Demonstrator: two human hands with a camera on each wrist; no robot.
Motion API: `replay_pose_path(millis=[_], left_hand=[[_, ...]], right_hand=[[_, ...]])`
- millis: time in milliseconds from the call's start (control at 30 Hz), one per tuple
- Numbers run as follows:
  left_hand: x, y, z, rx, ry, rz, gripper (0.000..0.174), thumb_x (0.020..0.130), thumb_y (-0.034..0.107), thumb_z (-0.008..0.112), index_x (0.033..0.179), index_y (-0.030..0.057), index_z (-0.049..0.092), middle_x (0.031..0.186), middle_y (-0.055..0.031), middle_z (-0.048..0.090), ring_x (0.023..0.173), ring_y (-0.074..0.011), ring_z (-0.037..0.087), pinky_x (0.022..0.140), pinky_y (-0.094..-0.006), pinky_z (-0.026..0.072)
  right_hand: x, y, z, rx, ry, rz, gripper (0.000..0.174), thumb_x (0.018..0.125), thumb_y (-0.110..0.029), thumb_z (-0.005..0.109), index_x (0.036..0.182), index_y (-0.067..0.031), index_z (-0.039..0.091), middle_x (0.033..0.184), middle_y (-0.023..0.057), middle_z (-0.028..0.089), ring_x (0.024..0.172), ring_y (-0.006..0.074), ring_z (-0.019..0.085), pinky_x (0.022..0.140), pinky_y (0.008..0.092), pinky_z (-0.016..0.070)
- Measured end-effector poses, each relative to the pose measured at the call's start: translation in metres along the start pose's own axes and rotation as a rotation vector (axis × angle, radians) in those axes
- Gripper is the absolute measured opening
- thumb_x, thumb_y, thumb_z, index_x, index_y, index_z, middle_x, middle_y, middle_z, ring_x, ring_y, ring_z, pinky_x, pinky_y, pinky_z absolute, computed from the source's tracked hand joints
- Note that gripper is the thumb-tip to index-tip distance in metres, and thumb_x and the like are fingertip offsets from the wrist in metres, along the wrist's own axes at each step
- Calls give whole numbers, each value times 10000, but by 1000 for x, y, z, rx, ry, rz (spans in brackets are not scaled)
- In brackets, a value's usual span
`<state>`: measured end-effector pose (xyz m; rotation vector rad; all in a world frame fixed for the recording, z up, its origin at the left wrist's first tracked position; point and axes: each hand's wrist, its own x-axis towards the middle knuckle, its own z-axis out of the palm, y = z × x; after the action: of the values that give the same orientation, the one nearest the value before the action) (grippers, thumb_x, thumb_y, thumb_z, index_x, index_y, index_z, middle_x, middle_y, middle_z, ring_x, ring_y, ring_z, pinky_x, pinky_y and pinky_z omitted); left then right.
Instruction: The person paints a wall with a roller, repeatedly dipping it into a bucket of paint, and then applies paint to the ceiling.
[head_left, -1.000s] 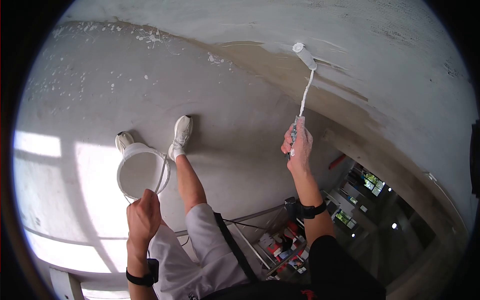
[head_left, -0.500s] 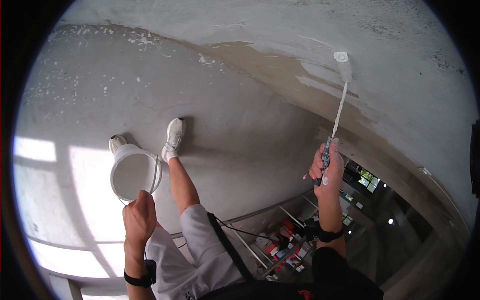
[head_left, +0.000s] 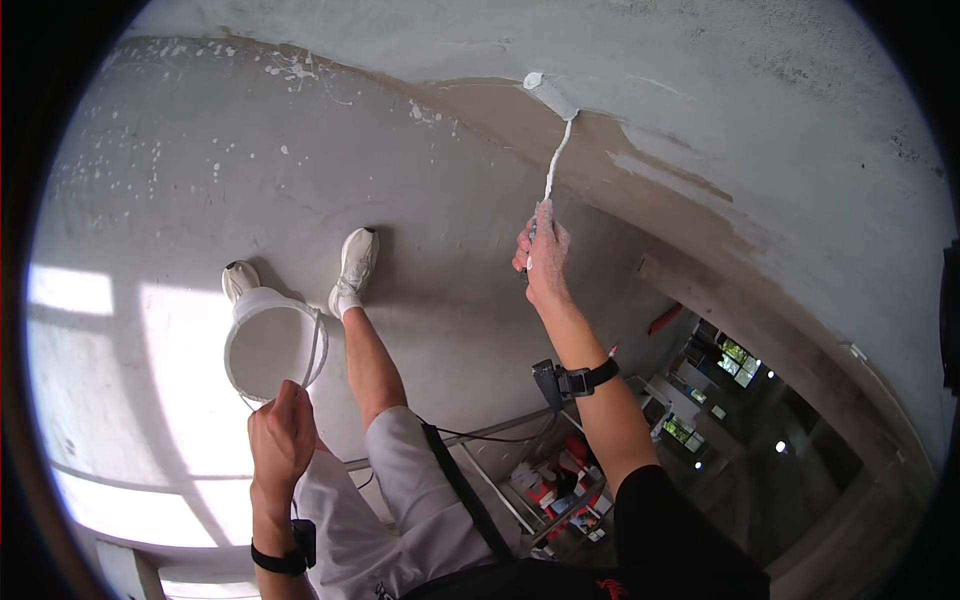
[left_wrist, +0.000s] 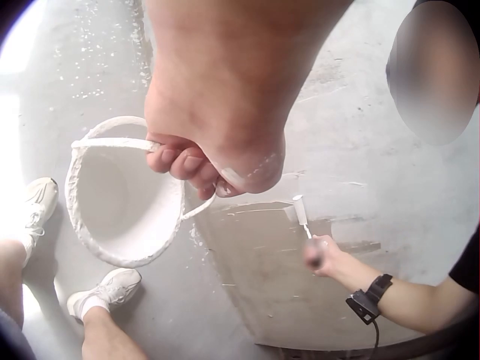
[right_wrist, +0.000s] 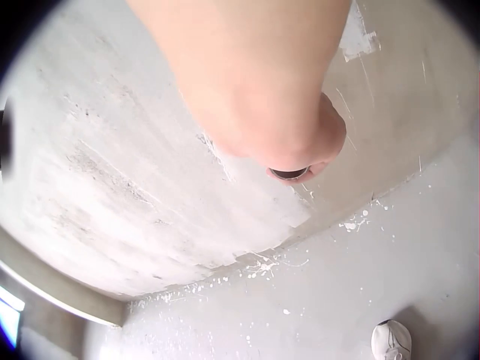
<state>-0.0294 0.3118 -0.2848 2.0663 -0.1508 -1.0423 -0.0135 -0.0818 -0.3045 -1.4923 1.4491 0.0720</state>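
My right hand (head_left: 545, 255), speckled white, grips the handle of a small paint roller (head_left: 552, 97). Its white sleeve lies against the wall (head_left: 760, 110), at the upper border of a tan strip (head_left: 500, 110) low on that wall. In the right wrist view, the dark butt of the roller handle (right_wrist: 289, 173) shows below my fist; the sleeve is hidden there. My left hand (head_left: 280, 435) holds a white bucket (head_left: 268, 350) by its wire handle (left_wrist: 112, 142), fingers curled round it. The bucket hangs tilted, its white-coated inside visible, in front of my lower leg.
White splashes (head_left: 295, 70) dot the grey floor (head_left: 450, 230) along the wall's foot. My shoes (head_left: 355, 270) stand near the bucket. A metal rail (head_left: 480, 435) runs behind me, with red and white items (head_left: 565, 490) beyond it. Sunlight falls at the left.
The roller first moved right along the wall, then swept back left past where it was a second ago. My left hand and the bucket stay almost in place.
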Motion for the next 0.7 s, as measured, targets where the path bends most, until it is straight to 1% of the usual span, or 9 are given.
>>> replay_pose_path(millis=[67,200,267,400,433,567,633,700], left_hand=[[0,0,1,7,9,-3,143,904,32,532,778,3,470,544,-180,532,507,-398,556,470,-425,414],[1,3,-2,-2,8,-28,140,904,33,534,782,5,472,545,-181,531,509,-398,556,475,-430,417],[0,2,-1,-13,25,10,141,905,34,536,783,8,471,545,-186,527,506,-401,553,478,-431,417],[-2,0,4,-29,45,26,149,906,35,541,777,11,471,544,-191,523,511,-411,549,482,-438,416],[-1,0,5,-34,36,18,154,906,38,545,773,13,471,543,-193,521,515,-415,547,484,-442,416],[1,5,1,-51,28,-2,167,905,49,555,764,17,470,541,-198,519,525,-426,545,487,-452,415],[-1,3,1,-41,33,-6,167,905,49,554,764,16,470,540,-198,519,526,-426,546,491,-451,417],[0,0,1,-35,35,1,167,905,48,553,764,16,470,540,-199,519,528,-426,547,495,-450,419]], right_hand=[[9,7,15,16,-8,4,437,990,-505,495,784,-124,437,557,-22,394,395,94,337,392,270,297],[-3,4,15,50,5,-8,440,996,-504,482,783,-122,433,556,-20,389,398,96,338,400,273,297],[-21,-5,6,67,2,-25,436,1001,-501,474,788,-122,439,556,-20,393,396,94,341,396,270,296],[-57,-32,-19,81,8,-90,429,1012,-496,458,805,-120,459,556,-20,406,387,86,343,384,257,295],[-64,-37,-26,100,19,-79,432,1006,-508,466,824,-115,480,555,-19,417,379,80,342,377,255,298],[-100,-62,-46,116,74,-99,439,1003,-518,461,838,-113,492,553,-19,422,371,76,344,368,250,299],[-115,-68,-58,165,97,-225,433,1015,-504,441,822,-118,474,552,-11,415,372,82,349,358,252,295],[-126,-76,-66,155,87,-253,434,1017,-504,434,825,-118,478,551,-12,416,371,79,353,354,249,297]])
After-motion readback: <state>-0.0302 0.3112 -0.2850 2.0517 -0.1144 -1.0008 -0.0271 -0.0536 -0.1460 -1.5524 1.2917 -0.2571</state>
